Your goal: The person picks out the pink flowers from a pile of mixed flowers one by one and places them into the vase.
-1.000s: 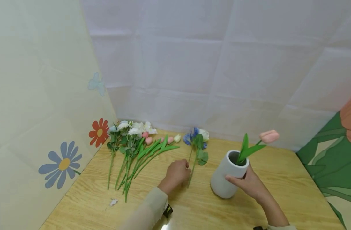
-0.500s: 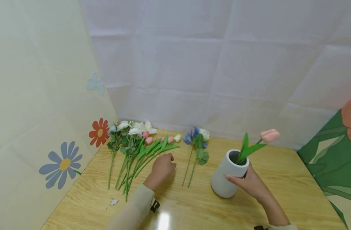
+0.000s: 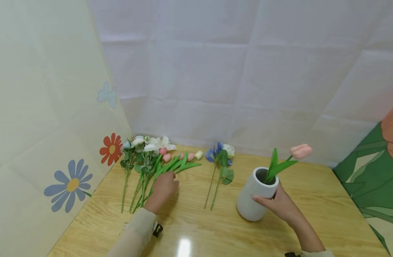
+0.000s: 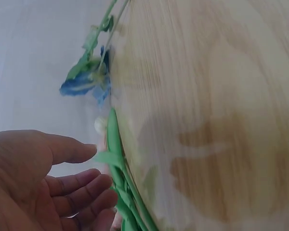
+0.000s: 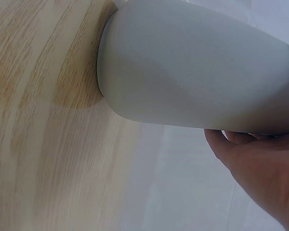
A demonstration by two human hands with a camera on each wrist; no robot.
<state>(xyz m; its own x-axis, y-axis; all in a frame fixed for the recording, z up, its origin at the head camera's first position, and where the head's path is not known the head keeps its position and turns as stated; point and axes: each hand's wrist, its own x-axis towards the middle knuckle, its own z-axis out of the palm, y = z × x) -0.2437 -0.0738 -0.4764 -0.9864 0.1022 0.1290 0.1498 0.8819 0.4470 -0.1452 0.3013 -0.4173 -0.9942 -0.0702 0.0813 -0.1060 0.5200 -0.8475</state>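
My left hand (image 3: 164, 188) reaches low over the green stems of the tulips (image 3: 167, 157), overlapping them in the head view. From the left wrist, its thumb and loosely bent fingers (image 4: 86, 192) stand apart with nothing between them, close beside the green tulip leaves (image 4: 116, 139). On the right, my right hand (image 3: 281, 206) grips the upper part of a white vase (image 3: 252, 205), thumb across its front. The vase's base sits on the table in the right wrist view. A single pink tulip (image 3: 301, 151) leans out of its mouth to the right.
White roses (image 3: 151, 144) with leafy stems lie at the back left, beside the tulips. A blue flower (image 3: 210, 154) and a white rose (image 3: 228, 150) lie mid-table. A pale cloth wall (image 3: 196, 89) closes off the table's far edge.
My left hand has moved left, away from the blue flower and white rose, to the tulip stems. The blue flower's stem now lies free on the table. My right hand keeps holding the vase.
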